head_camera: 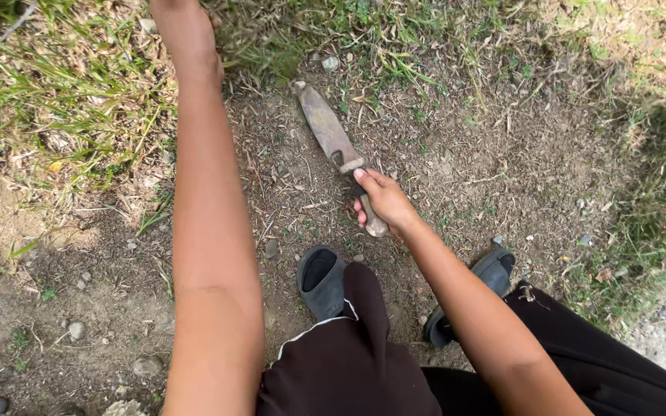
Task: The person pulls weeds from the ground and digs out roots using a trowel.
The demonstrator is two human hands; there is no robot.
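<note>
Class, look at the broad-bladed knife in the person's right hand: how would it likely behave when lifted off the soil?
The knife probably stays stiff: its blade lies straight. It may feel front-heavy, since the right hand grips only the handle end. Flat and wide, it seems unlikely to roll.

rusty flat-bladed knife [331, 139], tip on bare soil

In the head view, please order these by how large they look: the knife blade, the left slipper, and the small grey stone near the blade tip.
1. Knife blade and left slipper: similar, slipper partly hidden and nearer.
2. Grey stone: clearly smallest.
</note>
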